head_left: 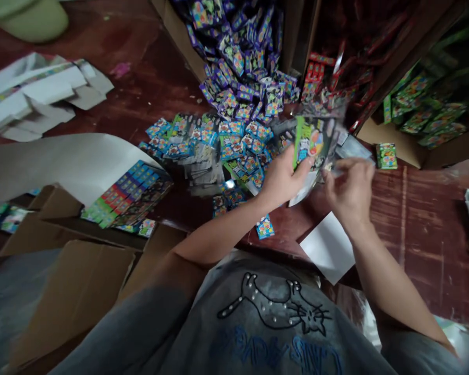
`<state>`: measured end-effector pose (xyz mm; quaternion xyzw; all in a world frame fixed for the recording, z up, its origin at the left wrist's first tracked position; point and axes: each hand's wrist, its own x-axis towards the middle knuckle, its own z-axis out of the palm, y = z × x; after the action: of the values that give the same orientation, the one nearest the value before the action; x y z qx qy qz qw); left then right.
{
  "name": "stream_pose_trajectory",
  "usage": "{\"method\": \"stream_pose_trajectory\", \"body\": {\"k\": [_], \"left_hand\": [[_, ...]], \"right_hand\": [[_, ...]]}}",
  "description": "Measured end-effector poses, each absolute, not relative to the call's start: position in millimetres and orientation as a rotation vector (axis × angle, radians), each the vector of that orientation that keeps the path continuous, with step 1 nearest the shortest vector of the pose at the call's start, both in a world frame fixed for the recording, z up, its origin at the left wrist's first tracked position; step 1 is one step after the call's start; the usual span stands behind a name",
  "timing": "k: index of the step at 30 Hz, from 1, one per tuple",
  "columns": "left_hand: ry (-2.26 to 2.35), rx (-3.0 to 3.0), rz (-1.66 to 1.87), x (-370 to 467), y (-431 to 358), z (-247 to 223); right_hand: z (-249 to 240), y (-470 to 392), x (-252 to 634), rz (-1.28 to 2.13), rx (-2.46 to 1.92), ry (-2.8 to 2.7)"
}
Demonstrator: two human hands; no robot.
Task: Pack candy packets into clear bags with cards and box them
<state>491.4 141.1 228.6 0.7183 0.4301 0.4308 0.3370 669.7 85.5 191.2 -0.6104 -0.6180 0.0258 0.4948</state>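
My left hand (281, 177) grips a black-and-green printed packet (316, 143) near its left and lower edge. The packet is smeared by motion. My right hand (352, 190) is closed in a pinch by the packet's lower right side; what its fingers hold, if anything, I cannot make out. A white paper sheet (330, 247) lies at the table's front edge, below the hands. Many blue packets (254, 143) are piled to the left of my left hand, beside a blurred stack of clear bags (205, 169). One blue packet (264, 227) lies below my left forearm.
Cartons at the back spill purple packets (234, 78), red packets (316, 73) and green packets (418, 104). One green packet (386, 155) lies at right. White cardboard pieces (35, 94) are at far left. An open cardboard box (82, 281) stands at lower left, near stacked printed boxes (128, 192).
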Motion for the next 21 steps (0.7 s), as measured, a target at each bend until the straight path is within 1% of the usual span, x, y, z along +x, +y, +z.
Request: {"method": "stream_pose_trajectory", "body": {"k": [2,5,7,9,12,13,17,21], "left_hand": [[1.071,1.928,0.936,477.3,113.6,225.1],[1.025,1.947,0.703,458.2,83.7,219.2],[1.010,1.942,0.625,447.7,70.7,218.3],[0.995,1.950,0.597,439.2,62.2,221.5],[1.041,2.016,0.586,430.3,55.7,232.3],[1.060,2.054,0.572,428.2,54.5,236.6],[1.032,2.153,0.487,423.9,50.4,248.7],[1.027,2.116,0.450,421.9,46.0,246.5]], "right_hand": [[204.4,69.5,671.6,-0.022,-1.405,-1.659],[219.5,51.4,676.2,0.052,-1.301,-1.902],[224.8,42.0,677.5,0.111,-1.285,-1.928],[228.2,34.4,676.4,0.239,-1.244,-1.940],[233.7,28.1,671.7,0.578,-1.098,-2.085],[235.7,27.8,670.5,0.602,-1.084,-2.103],[241.9,31.8,671.0,0.339,-1.204,-2.028],[245.8,31.1,675.5,0.458,-1.212,-2.045]]}}
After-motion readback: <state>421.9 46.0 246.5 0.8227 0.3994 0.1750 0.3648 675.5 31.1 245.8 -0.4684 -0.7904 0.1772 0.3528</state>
